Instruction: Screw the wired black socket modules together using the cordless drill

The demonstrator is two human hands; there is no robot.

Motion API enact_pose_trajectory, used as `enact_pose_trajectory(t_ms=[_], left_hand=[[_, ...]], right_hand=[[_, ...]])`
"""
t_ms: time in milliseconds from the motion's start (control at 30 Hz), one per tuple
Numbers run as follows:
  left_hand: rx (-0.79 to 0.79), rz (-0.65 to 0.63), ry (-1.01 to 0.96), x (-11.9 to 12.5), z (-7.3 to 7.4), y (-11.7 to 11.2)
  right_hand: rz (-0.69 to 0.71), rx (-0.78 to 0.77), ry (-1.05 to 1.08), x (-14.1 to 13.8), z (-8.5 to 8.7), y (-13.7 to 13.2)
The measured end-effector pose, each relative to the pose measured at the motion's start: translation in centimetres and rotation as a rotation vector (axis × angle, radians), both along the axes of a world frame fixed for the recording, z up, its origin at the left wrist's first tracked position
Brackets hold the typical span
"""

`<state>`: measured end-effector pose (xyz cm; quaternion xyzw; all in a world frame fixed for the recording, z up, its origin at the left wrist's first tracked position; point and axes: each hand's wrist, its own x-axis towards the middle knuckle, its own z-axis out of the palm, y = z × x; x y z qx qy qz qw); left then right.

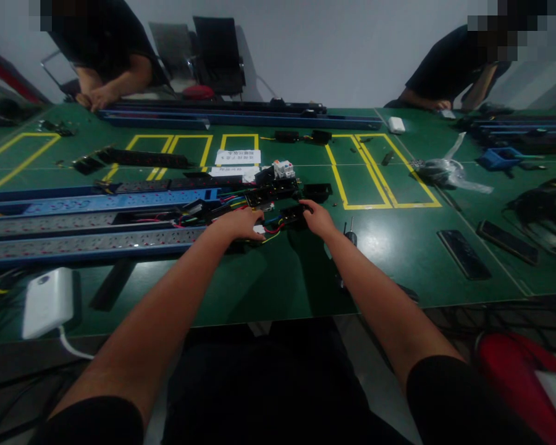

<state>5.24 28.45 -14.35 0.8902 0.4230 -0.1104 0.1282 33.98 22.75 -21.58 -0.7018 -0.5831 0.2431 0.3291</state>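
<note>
Bench (398, 247): grey strips (74, 247) at nine o'clock.
Left hand (238, 224): by wires (272, 230); cannot tell whether fingers pinch.
Right hand (319, 219): fingers pinching black housing (293, 214), three-o'clock end.
Black housing: twelve o'clock, not yet against the strips.
Wires: seemingly joined, uncovered.

Small black rectangular housing (291, 214): touching the right hand (319, 219), wired at its left end.
Thin red and yellow-green wires (272, 232): curving leftward from it.

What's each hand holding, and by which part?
Right hand: black wired housing, by its right end. Left hand: at the wires; its hold can't be told.
</note>
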Motion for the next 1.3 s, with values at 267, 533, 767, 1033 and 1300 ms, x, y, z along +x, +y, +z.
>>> enact_pose_trajectory(t_ms=[267,533,767,1033,1300], left_hand=[[0.260,0.026,0.066,0.8,-0.5,-4.8],[0.251,-0.008,-0.014,0.5,-1.3,-6.6],[0.360,0.101,0.028,2.8,-1.7,-8.2],[0.341,0.063,-0.051,6.2,-2.2,-6.5],[0.337,0.017,-0.093,7.0,-3.0,-6.9]], right_hand=[[0.022,0.007,0.030,0.3,-0.2,0.2],[0.037,0.045,0.058,0.4,-0.2,0.0],[0.038,0.060,0.051,0.5,-0.1,-0.1],[0.053,0.073,0.052,0.7,-0.1,0.1],[0.075,0.117,0.018,1.1,-0.5,0.3]])
